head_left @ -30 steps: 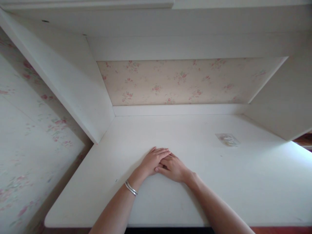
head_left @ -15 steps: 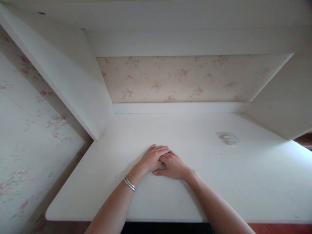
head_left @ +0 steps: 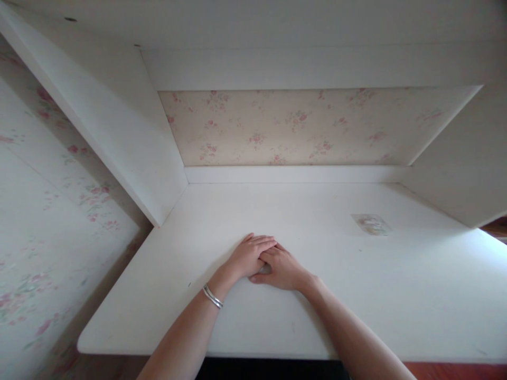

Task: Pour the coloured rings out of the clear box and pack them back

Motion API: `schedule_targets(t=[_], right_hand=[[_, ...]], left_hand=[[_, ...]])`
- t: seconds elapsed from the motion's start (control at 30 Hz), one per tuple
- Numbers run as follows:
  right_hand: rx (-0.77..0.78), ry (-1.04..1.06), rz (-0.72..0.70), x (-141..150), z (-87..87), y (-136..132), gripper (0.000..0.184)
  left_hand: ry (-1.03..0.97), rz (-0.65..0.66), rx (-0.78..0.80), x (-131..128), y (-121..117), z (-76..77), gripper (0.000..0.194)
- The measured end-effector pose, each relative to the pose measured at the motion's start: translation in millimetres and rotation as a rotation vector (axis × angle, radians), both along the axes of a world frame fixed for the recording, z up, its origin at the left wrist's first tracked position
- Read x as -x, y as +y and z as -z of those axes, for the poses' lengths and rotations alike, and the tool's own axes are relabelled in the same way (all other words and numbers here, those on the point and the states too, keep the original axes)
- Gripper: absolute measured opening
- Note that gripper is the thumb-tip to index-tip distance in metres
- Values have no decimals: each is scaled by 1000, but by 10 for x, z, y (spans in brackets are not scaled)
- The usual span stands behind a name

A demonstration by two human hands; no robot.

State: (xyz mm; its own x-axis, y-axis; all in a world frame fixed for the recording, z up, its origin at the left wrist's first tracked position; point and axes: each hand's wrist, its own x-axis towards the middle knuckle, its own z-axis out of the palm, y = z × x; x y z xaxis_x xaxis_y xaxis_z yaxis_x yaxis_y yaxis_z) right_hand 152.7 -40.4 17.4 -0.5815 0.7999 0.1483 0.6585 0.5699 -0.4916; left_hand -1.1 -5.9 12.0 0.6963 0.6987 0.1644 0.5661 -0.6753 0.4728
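Observation:
My left hand [head_left: 251,255] lies on the white desk [head_left: 158,316], its fingers stretched out toward the right. Against it rests my right hand [head_left: 283,268], fingers extended to the left and overlapping the left one. The two hands touch each other, and some fingertips are hidden where they cross. Neither hand holds any object that I can see. A silver bangle [head_left: 213,296] circles my left wrist.
A clear patterned sticker or thin sheet [head_left: 371,224] lies on the desk to the right. White side panels [head_left: 119,121] and an overhead shelf [head_left: 253,24] enclose the desk. Behind is a floral back panel [head_left: 237,126]; floral wallpaper [head_left: 51,221] covers the left wall.
The view has shifted very slightly. Both hands stay in the same pose on the desk.

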Motion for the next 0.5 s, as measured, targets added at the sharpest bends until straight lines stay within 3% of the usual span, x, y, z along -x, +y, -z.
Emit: schedule_targets(t=[0.5], right_hand=[[-12,-4,-6,4,7,3,55]], left_hand=[[13,-1,8,-6,-3,-22,63]])
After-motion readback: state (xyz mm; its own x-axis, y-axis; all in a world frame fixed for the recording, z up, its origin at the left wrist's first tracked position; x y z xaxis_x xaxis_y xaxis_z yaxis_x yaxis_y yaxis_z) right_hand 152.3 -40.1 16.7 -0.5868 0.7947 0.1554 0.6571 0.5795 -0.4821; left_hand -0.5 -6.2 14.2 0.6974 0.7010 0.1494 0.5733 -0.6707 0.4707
